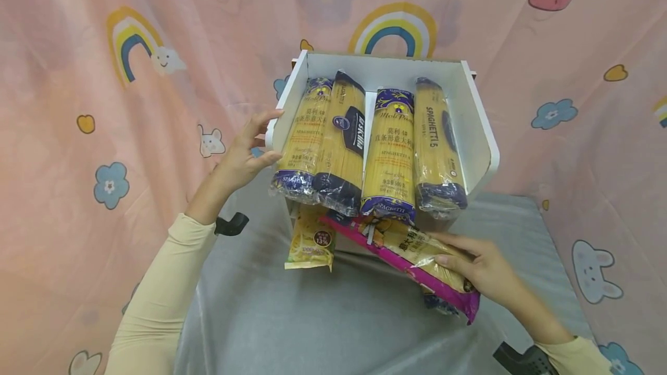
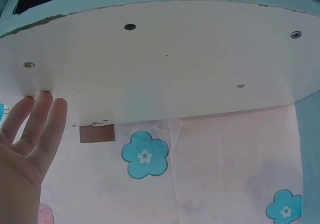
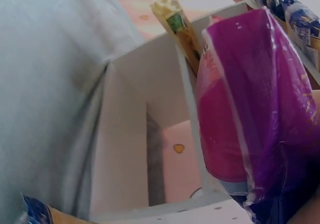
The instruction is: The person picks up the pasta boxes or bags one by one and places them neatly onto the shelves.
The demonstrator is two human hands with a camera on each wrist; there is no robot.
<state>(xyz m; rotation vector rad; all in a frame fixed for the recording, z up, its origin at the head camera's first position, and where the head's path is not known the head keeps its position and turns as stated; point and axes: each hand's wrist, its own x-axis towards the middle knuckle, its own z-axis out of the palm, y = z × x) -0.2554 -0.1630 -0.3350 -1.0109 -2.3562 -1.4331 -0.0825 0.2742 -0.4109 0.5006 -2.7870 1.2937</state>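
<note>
My left hand [image 1: 245,152] touches the left side panel of a white two-level shelf [image 1: 482,138]; in the left wrist view its fairly straight fingers [image 2: 47,134] meet the outer panel [image 2: 175,58]. My right hand [image 1: 490,268] grips a magenta-and-yellow pasta packet [image 1: 403,253] by its right end, thumb on top. The packet slants across the front of the lower level, and its purple side [image 3: 255,103] fills much of the right wrist view. Above it, several spaghetti packs lie side by side on the upper level, among them a blue-and-yellow one [image 1: 391,149].
A yellow packet [image 1: 310,242] juts from the lower level at left. Below the held packet, the dark blue end of another pack [image 1: 440,304] shows. Grey cloth [image 1: 292,323] covers the table, and a pink patterned curtain [image 1: 156,161] hangs behind.
</note>
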